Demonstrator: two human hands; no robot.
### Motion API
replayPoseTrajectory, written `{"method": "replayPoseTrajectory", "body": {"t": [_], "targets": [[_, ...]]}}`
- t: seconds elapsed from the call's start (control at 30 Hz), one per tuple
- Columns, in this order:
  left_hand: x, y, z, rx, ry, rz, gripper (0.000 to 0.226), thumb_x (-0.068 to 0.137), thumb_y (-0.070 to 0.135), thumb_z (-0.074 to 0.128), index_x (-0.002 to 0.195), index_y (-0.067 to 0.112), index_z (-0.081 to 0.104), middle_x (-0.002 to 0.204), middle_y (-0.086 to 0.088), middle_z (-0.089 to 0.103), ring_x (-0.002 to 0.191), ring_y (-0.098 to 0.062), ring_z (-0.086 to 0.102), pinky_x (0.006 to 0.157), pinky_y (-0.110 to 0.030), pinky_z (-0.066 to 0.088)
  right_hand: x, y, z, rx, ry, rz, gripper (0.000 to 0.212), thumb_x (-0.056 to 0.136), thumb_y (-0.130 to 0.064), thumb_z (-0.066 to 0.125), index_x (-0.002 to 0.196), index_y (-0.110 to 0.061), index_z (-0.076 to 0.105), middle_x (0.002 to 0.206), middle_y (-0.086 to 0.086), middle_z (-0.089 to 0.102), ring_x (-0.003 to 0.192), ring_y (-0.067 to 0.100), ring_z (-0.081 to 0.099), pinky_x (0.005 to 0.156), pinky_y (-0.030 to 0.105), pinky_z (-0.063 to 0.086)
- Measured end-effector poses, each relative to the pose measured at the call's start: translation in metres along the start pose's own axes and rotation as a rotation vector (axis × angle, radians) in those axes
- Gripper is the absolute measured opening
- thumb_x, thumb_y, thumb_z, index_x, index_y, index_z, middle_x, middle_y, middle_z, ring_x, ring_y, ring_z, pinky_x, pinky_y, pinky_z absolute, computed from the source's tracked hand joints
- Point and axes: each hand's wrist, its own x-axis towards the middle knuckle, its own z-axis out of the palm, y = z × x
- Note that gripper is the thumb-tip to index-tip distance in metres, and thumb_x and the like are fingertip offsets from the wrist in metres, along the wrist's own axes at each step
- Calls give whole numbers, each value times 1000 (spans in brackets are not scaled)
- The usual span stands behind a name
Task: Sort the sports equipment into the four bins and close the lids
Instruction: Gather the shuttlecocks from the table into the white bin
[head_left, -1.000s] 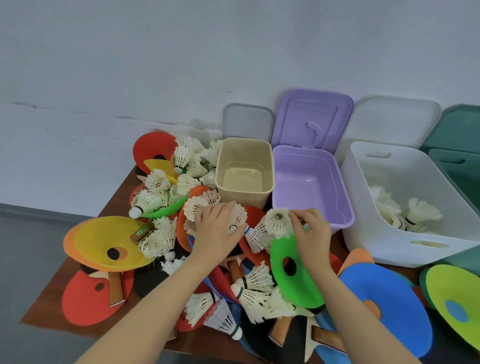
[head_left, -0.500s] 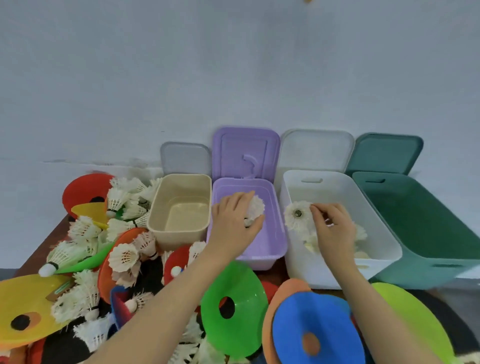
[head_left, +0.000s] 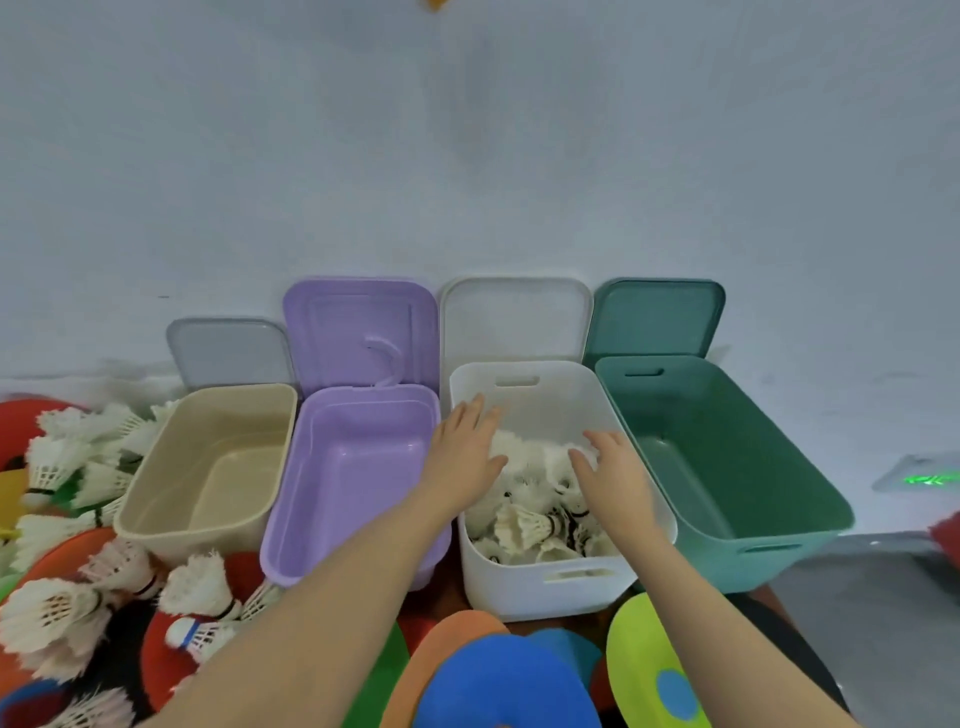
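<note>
- Over the white rectangular plastic bin (head_left: 543, 582), third from the left in the row of four, both hands hover with fingers spread and nothing held: the left hand (head_left: 464, 451) above the near-left part of the bin's opening, the right hand (head_left: 609, 470) above its right half.
- Inside this bin lie the white feathered shuttlecocks (head_left: 524, 525), heaped loosely against the near wall; many more shuttlecocks remain loose on the table (head_left: 57, 613) at the left, among the flat coloured foam discs (head_left: 498, 686).
- Handling, as a judgement: a shuttlecock is very light and its feather skirt is soft and easily crushed; the firmer rounded cork base, or a gentle cupping of the skirt, appears the safest place to take hold.
- The beige plastic bin (head_left: 156, 525), the purple plastic bin (head_left: 280, 545) and the dark green plastic bin (head_left: 810, 514) show no contents, and every lid stands upright against the wall.
- Change from half a second earlier: each hand then held one shuttlecock, the left over the purple bin and the right at the white bin's rim; now both hands are empty and over the white bin, so the two shuttlecocks have probably dropped into it.
</note>
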Motion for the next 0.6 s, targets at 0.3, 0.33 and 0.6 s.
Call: {"method": "replayPoseTrajectory", "body": {"t": [0.3, 0.33, 0.6], "targets": [[-52, -38, -23, 45, 134, 71, 53, 89, 38, 39, 135, 12, 47, 139, -9, 47, 125, -28, 45, 99, -40, 33, -33, -20, 24, 41, -29, -281, 27, 88, -14, 59, 114, -8, 62, 110, 6, 60, 100, 25, 57, 86, 38, 47], [-59, -45, -27, 34, 139, 66, 54, 86, 38, 38, 133, 12, 50, 136, -10, 50, 122, -29, 48, 97, -41, 34, -37, -26, 28, 48, -14, -321, 25, 87, -13, 61, 111, -8, 64, 106, 7, 61, 97, 25, 57, 84, 37, 47], [-140, -119, -70, 55, 164, -54, 55, 84, 40, 36, 132, 15, 50, 134, -4, 51, 122, -27, 46, 96, -41, 32, -95, -110, 64, 213, -87, -461, 28, 87, -25, 50, 104, -10, 66, 94, -3, 59, 87, 11, 54, 77, 22, 42]]}}
